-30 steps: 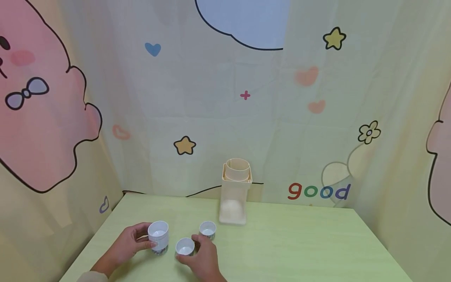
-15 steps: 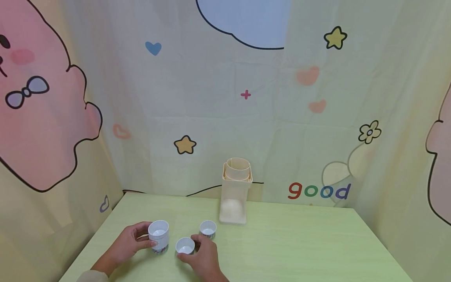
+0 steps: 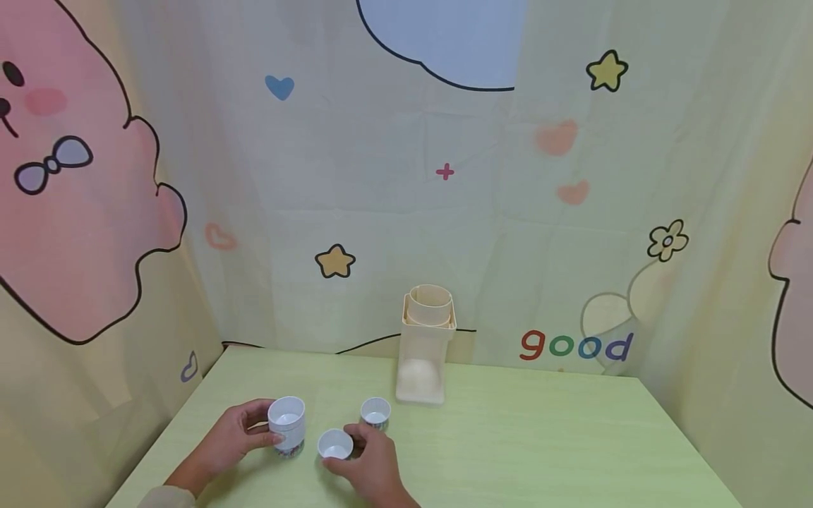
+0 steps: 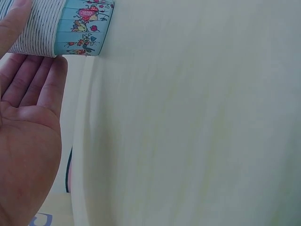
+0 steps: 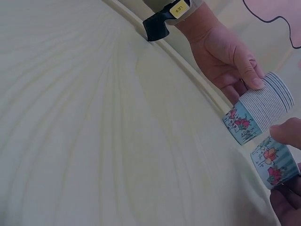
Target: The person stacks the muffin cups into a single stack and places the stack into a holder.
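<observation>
In the head view, my left hand (image 3: 231, 437) holds a stack of nested paper cups (image 3: 287, 429) upright at the left of the table. The left wrist view shows its many white rims and the blue, flower-printed base (image 4: 83, 29), with thumb and fingers on opposite sides. Just right of the stack, my right hand (image 3: 371, 462) grips one paper cup (image 3: 334, 444) between thumb and fingers, its mouth facing up. The right wrist view has this flowered cup (image 5: 273, 165) close beside the stack (image 5: 256, 109). Behind the right hand stands another paper cup (image 3: 376, 411), partly hidden by the fingers.
A beige cup dispenser (image 3: 422, 363) with a round open tube on top stands at the back middle of the light green table (image 3: 540, 437). Printed curtains (image 3: 381, 176) enclose the table at the back and both sides.
</observation>
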Motion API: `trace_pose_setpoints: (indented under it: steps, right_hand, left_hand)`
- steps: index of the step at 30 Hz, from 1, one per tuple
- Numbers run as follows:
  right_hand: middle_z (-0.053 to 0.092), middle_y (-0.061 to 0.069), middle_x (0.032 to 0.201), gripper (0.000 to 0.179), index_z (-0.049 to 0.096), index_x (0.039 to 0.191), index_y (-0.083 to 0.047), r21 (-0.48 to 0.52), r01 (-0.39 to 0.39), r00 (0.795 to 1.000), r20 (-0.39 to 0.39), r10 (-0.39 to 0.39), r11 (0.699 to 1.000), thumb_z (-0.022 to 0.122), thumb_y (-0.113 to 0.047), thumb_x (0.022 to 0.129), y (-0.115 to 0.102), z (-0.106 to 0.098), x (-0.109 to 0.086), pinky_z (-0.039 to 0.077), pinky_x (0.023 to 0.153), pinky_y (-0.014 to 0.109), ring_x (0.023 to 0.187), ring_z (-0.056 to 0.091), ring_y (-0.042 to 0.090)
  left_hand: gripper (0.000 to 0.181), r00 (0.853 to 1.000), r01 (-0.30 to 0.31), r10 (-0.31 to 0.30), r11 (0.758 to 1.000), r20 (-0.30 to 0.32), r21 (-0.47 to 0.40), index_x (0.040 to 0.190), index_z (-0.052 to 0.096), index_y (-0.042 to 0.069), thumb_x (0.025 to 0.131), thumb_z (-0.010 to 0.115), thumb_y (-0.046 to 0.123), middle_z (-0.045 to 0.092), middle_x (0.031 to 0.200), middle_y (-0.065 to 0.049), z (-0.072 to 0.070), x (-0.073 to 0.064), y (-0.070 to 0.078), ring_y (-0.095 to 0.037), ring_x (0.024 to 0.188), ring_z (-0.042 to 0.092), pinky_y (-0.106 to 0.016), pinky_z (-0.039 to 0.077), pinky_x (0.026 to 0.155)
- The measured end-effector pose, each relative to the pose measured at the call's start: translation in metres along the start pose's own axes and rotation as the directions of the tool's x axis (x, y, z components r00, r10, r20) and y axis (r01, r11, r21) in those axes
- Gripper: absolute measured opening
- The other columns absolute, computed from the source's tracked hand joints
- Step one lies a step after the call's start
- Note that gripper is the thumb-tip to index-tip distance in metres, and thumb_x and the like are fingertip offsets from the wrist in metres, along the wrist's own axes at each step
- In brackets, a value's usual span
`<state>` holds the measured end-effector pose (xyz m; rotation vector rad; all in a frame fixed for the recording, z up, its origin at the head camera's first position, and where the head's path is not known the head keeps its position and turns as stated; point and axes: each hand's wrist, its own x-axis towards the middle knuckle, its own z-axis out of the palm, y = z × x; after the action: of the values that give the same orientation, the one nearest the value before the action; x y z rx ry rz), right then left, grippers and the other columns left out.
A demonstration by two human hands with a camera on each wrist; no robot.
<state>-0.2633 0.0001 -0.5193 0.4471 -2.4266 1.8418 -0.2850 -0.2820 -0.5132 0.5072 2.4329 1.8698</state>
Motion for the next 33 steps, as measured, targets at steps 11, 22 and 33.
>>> trace_pose_setpoints:
  steps: [11,22,33]
  right_hand:
    - [0.076,0.009,0.105,0.046,0.071,0.112,0.000,0.057,0.003,1.000,0.024,-0.004,0.998,0.091,-0.010,0.072,-0.007,-0.008,-0.006,0.060,0.083,0.021,0.094,0.072,0.015]
    - [0.075,0.014,0.107,0.049,0.068,0.116,0.005,0.153,0.009,0.999,0.039,-0.015,0.988,0.089,-0.005,0.073,-0.019,-0.013,-0.004,0.063,0.084,0.027,0.097,0.072,0.020]
    - [0.073,0.010,0.109,0.050,0.069,0.118,0.003,0.128,0.039,0.997,0.053,-0.047,0.991,0.090,-0.012,0.075,-0.039,-0.015,0.007,0.060,0.087,0.020,0.100,0.070,0.014]
  left_hand:
    - [0.064,1.000,-0.005,0.005,1.000,-0.002,0.006,0.136,0.052,-0.014,0.086,0.083,0.012,0.057,0.134,-0.035,0.001,0.000,0.002,0.005,0.107,0.064,-0.021,0.058,0.095]
    - [0.067,1.000,0.011,-0.011,1.000,-0.011,0.019,0.136,0.053,-0.012,0.084,0.085,0.014,0.059,0.134,-0.033,0.000,0.001,0.001,0.004,0.108,0.064,-0.027,0.059,0.097]
    - [0.068,0.999,0.026,-0.026,0.999,-0.022,0.029,0.137,0.053,-0.011,0.083,0.086,0.016,0.060,0.135,-0.032,0.000,0.001,0.001,-0.028,0.119,0.067,-0.030,0.060,0.097]
